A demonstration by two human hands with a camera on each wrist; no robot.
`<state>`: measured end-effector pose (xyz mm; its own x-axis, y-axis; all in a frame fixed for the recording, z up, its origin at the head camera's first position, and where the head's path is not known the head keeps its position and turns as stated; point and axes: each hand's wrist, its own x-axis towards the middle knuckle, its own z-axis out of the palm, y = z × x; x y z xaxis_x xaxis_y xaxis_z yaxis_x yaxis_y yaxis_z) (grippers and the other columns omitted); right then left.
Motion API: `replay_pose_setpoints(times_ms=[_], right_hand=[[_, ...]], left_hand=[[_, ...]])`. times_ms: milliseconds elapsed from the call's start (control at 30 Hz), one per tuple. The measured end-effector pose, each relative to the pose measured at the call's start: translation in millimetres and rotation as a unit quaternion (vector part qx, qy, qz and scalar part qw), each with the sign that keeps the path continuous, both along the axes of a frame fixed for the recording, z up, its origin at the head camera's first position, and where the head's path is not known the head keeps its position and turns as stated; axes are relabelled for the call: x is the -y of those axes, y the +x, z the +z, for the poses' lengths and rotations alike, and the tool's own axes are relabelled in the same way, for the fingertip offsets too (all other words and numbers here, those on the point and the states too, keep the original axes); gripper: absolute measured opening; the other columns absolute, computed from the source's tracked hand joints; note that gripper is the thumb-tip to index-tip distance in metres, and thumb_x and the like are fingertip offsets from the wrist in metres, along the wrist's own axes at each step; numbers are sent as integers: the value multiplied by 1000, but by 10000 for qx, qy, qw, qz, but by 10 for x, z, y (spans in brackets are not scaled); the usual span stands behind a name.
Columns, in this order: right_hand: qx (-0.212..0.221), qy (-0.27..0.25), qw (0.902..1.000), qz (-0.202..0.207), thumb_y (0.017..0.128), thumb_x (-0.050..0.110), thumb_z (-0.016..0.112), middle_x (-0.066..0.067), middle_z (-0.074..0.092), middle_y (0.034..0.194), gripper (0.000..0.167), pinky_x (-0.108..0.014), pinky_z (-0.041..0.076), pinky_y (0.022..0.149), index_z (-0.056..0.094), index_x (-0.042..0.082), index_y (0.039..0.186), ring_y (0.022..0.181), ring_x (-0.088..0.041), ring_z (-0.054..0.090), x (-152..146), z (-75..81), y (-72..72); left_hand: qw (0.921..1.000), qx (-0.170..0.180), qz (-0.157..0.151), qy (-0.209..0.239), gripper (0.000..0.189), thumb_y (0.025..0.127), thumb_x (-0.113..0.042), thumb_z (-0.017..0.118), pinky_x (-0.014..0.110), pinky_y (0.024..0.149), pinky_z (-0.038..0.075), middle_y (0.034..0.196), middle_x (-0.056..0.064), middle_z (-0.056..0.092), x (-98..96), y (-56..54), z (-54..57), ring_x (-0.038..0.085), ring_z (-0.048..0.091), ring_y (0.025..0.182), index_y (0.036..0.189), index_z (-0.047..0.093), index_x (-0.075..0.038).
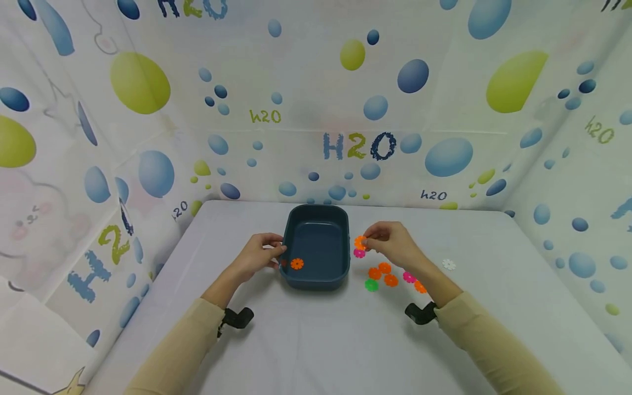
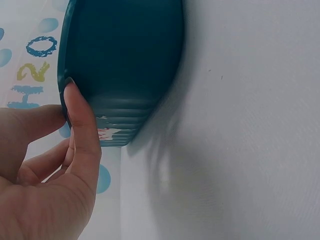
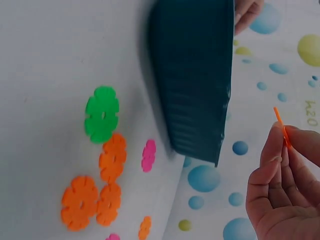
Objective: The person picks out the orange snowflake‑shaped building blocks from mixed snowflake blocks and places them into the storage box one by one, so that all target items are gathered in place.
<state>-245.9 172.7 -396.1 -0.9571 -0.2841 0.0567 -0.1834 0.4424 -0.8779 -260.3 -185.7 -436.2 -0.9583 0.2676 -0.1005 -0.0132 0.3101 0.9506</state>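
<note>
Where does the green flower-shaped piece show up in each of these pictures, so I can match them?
Head: the green piece is a little right of centre, in the lower half, beside some orange pieces.
Left wrist: not in this picture.
Right wrist: left of centre, about mid-height; the green piece sits just above an orange one.
Shared landmark: the dark blue bin, visible in all three views.

In the head view, a pink disc (image 1: pixel 359 254) was partly hidden by the held orange disc (image 1: pixel 359 242); in the right wrist view, the tub (image 3: pixel 192 85) and left hand (image 3: pixel 248 14) were cropped at the top.
</note>
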Motion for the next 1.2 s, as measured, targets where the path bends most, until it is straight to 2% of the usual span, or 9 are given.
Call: replay_pose_setpoints(times_ms=[233, 367, 467, 600, 700, 967, 1200], right_hand=[[33, -122, 9998, 133, 97, 16, 71, -9, 73, 97, 15, -47, 59, 87, 72, 4, 107, 86, -23, 69, 244, -28, -53], [33, -184, 9996, 206, 98, 10, 69, -9, 73, 95, 11, -56, 58, 90, 72, 5, 107, 91, -35, 70, 380, -58, -94], [28, -248, 9995, 186, 97, 8, 70, -10, 73, 95, 11, -59, 57, 89, 72, 4, 107, 94, -40, 69, 445, -78, -119], [10, -276, 9993, 250, 97, 9, 71, -10, 74, 96, 12, -47, 61, 85, 71, 3, 107, 93, -37, 70, 497, -127, -141], [4, -288, 9990, 344, 97, 9, 71, -11, 74, 96, 12, -41, 62, 83, 71, 2, 107, 94, -40, 70, 549, -164, -158], [52, -238, 9993, 294, 95, 10, 73, -9, 74, 94, 12, -34, 63, 82, 72, 3, 105, 93, -37, 70, 699, -197, -213], [-21, -369, 9985, 393, 95, 8, 73, -9, 74, 93, 10, -39, 63, 82, 71, 2, 103, 93, -40, 70, 810, -235, -276]], left_hand=[[10000, 6, 50, -34, 45, 103, -10, 62, 34, 67, 63, 111, 16, 54, 42, 15, 4, 29, 67, 91, 140, 50, 12], [9999, 17, 95, -36, 45, 103, -9, 62, 32, 65, 63, 110, 16, 53, 81, 26, 21, 24, 65, 84, 140, 49, 13], [10000, 9, 69, 17, 45, 103, -9, 62, 31, 64, 63, 110, 16, 53, 79, 10, 20, 23, 65, 83, 140, 50, 13], [10000, -10, 20, 52, 44, 102, -8, 62, 31, 64, 63, 109, 17, 55, 62, -7, -7, 28, 67, 89, 140, 50, 13], [10000, -6, 28, 36, 45, 102, -8, 62, 31, 65, 63, 109, 16, 55, 54, -8, -22, 29, 67, 90, 140, 50, 13], [9999, 28, 87, 81, 44, 102, -9, 63, 30, 65, 63, 110, 16, 55, 23, -4, -14, 27, 67, 89, 140, 51, 12], [9999, 19, 81, 66, 45, 102, -9, 62, 31, 66, 63, 111, 16, 55, 1, -3, -11, 25, 67, 89, 140, 50, 12]])
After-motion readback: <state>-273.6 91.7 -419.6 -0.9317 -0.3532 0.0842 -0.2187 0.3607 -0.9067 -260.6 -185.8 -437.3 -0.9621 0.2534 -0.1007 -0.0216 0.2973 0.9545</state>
